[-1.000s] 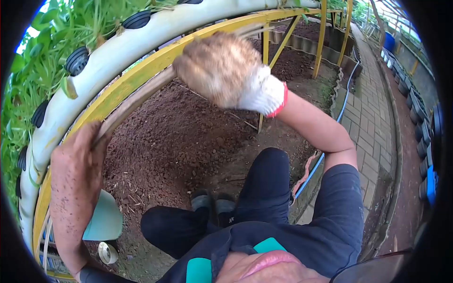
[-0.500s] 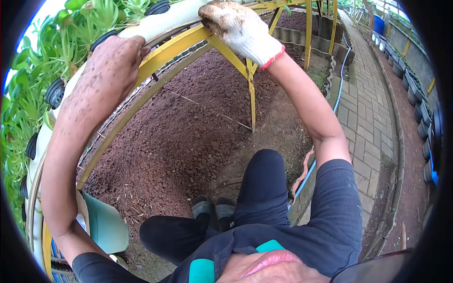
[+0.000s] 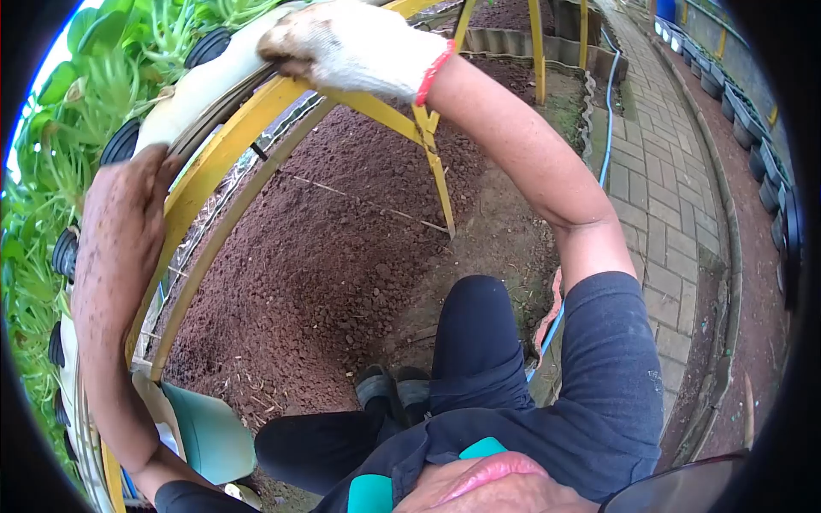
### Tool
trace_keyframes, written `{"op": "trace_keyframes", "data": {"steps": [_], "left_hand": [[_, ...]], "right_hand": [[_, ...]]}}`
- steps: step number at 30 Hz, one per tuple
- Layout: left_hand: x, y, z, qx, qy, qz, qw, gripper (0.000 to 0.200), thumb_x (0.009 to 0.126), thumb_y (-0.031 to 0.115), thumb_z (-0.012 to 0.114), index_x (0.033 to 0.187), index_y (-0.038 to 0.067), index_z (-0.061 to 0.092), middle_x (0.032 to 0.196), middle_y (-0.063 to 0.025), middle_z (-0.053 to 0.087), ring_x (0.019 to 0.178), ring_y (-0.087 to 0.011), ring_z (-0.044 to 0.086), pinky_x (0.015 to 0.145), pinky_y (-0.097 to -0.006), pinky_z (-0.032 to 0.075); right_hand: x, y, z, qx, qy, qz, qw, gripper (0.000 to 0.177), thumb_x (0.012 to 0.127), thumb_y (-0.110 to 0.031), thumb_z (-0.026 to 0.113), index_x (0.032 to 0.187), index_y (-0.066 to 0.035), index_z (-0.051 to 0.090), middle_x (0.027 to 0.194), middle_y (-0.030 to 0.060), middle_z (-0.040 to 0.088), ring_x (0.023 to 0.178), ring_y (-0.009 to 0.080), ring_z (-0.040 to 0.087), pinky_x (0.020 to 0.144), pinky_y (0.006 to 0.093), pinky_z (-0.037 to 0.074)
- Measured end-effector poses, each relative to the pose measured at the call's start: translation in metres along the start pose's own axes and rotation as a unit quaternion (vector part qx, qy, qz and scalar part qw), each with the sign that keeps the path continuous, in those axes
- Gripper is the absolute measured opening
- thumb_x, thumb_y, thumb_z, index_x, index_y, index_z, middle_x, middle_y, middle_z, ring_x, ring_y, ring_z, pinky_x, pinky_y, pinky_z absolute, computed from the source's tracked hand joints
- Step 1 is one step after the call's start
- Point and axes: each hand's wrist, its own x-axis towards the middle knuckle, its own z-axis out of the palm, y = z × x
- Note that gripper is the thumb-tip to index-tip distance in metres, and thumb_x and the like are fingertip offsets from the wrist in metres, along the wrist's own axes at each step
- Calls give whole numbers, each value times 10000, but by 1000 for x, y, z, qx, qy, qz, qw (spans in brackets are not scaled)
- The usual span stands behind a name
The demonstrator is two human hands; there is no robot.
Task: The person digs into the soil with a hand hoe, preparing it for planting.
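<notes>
My left hand point(image 3: 120, 222), bare and speckled with dirt, has its fingers bent at the edge of a white pipe point(image 3: 209, 90) that holds leafy plants in black net cups point(image 3: 121, 141). On my right hand point(image 3: 351, 51) is a white knitted glove with a red cuff and soiled fingertips. It rests where the pipe meets a yellow frame point(image 3: 201, 171), farther along. A thin dark strip point(image 3: 218, 111) runs along the pipe between both hands. The fingertips of both hands are largely hidden, so their grip cannot be made out.
Below lies a mound of reddish-brown soil point(image 3: 325, 222). A pale green bucket point(image 3: 205, 427) stands at lower left, beside my knee. A blue hose point(image 3: 609, 128) runs beside the brick path point(image 3: 654, 205) on the right. Yellow legs point(image 3: 440, 188) stand on the soil.
Both hands have moved left in the view; my left hand is also lower, farther down the pipe. The gap between my hands is wider, and more of the dark strip shows.
</notes>
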Motion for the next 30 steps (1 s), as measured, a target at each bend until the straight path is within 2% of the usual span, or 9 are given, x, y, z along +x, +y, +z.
{"op": "trace_keyframes", "data": {"steps": [4, 6, 10, 12, 13, 18, 20, 24, 30], "left_hand": [[27, 4, 20, -111, 17, 44, 993, 155, 886, 92, 579, 977, -11, 649, 706, -243, 586, 696, -416, 585, 633, -453, 458], [35, -3, 36, -42, 55, 108, 992, 107, 843, 40, 602, 921, 0, 663, 733, -234, 609, 707, -381, 627, 653, -459, 494], [42, -4, 54, 23, 43, 157, 986, 176, 837, 72, 551, 947, -46, 623, 812, -202, 673, 789, -341, 696, 683, -411, 559], [49, -7, 46, 22, 15, 214, 976, 181, 843, 79, 549, 963, -42, 610, 783, -191, 669, 740, -344, 693, 646, -410, 557], [50, 7, 41, 16, -51, 133, 990, 299, 846, 98, 559, 1095, -60, 611, 983, -227, 672, 931, -350, 680, 795, -432, 556], [46, -2, 66, -81, 205, 186, 958, 82, 736, 57, 640, 761, -6, 686, 745, -159, 668, 707, -318, 689, 626, -425, 575], [36, 3, 49, -90, 141, 132, 977, 156, 715, 176, 679, 711, 20, 688, 734, -139, 677, 730, -301, 702, 628, -407, 581], [40, 0, 68, -47, 180, 217, 958, 61, 701, 151, 686, 679, 97, 704, 706, -108, 677, 720, -288, 712, 585, -407, 577], [-16, -12, 61, 126, 305, 147, 932, 117, 656, 185, 672, 560, 120, 653, 683, -43, 613, 770, -197, 578, 728, -316, 535]], "right_hand": [[3, 8, -19, 20, -128, 89, 988, 204, 908, -209, 567, 1000, -36, 624, 934, 194, 669, 930, 357, 647, 811, 440, 507], [5, 7, -3, 55, -132, 158, 977, 202, 877, -154, 617, 1041, -45, 661, 964, 137, 666, 888, 328, 661, 817, 425, 531], [10, -25, -4, -226, 29, 1, 974, 258, 888, -195, 632, 1107, -66, 679, 1129, 155, 664, 1078, 335, 628, 935, 409, 494], [21, -47, -7, -89, -16, 19, 996, 294, 889, -185, 633, 1154, -61, 662, 1170, 174, 653, 1116, 341, 615, 959, 414, 481], [25, -52, -1, -37, -25, 8, 999, 293, 888, -180, 635, 1154, -58, 661, 1166, 175, 653, 1113, 343, 614, 958, 416, 481], [29, -55, 11, -14, -13, 21, 1000, 267, 838, -119, 645, 1095, -44, 645, 1100, 183, 658, 1039, 367, 627, 914, 453, 498], [25, -38, 18, 0, -59, 39, 997, 335, 854, -103, 657, 1186, -55, 646, 1204, 188, 642, 1145, 355, 599, 993, 447, 464], [30, -44, 13, -26, -108, 50, 993, 332, 871, -113, 648, 1197, -47, 640, 1188, 189, 645, 1124, 373, 594, 983, 437, 460], [47, -44, 13, 23, -178, 120, 976, 260, 902, -190, 640, 1102, -29, 684, 1087, 185, 681, 1021, 350, 643, 905, 417, 482]]}}
